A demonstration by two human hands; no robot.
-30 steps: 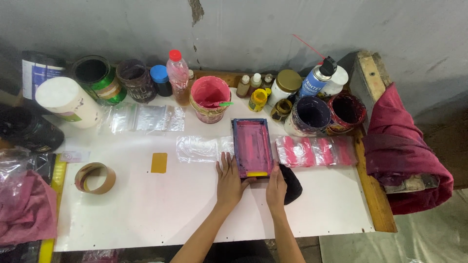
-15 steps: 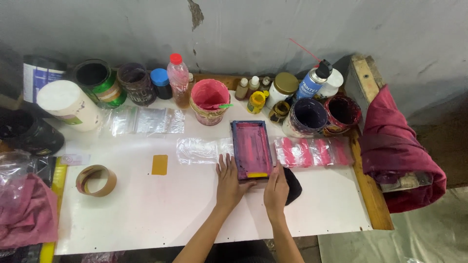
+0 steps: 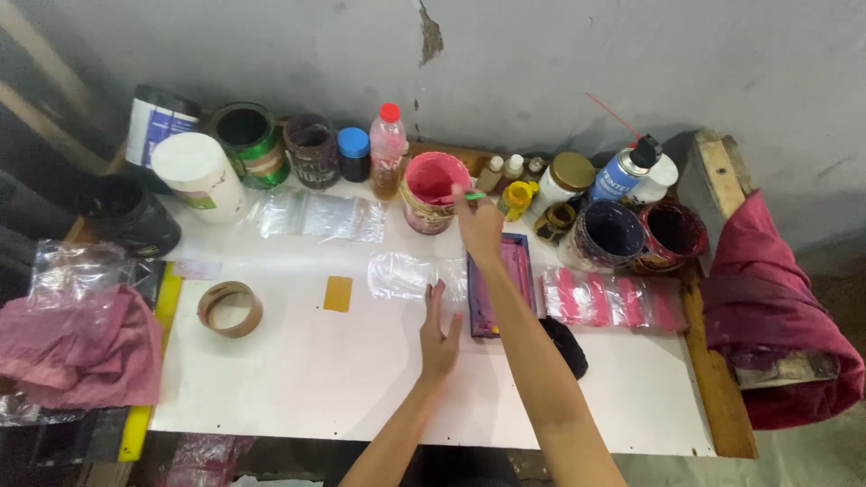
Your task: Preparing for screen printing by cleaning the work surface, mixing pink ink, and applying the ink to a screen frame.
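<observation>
Pink paint tub [image 3: 435, 191] now has my right hand [image 3: 478, 225] up at it, pinching a green stick [image 3: 473, 196]; it left the frame [image 3: 502, 284]. My left hand [image 3: 438, 332] hovers open above the desk [image 3: 343, 379].

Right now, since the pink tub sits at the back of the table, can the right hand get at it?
Probably yes: the right hand is already stretched over the small screen frame to the pink tub's rim, touching a green stick there. Nothing blocks the way.
</observation>
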